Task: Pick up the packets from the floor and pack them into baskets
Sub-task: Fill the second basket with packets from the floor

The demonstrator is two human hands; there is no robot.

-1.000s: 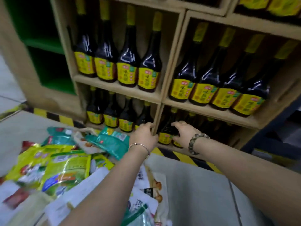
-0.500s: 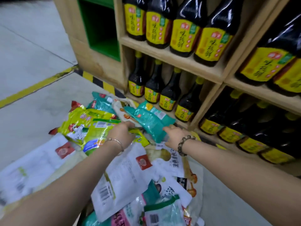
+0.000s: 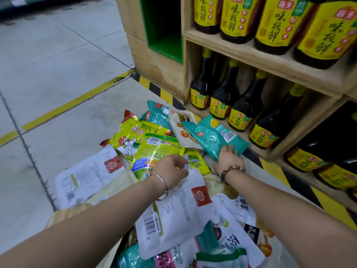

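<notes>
Two hands work over a heap of packets [image 3: 228, 238] lying on the grey floor [image 3: 58, 64], right up against the foot of a wooden shelf [image 3: 160, 74] w/ dark sauce bottles [image 3: 244, 106]. Our left hand [image 3: 171, 171], fingers curled, pinches the top edge of a white packet [image 3: 173, 215] mid-heap. Our right hand [image 3: 229, 162] lies on the near end of a teal packet [image 3: 214, 136] at the heap's far side. Its thumb's hidden, so we can't tell if it's gripping or just touching.

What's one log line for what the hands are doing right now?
left hand: touches white packet | right hand: holds teal packet
</notes>
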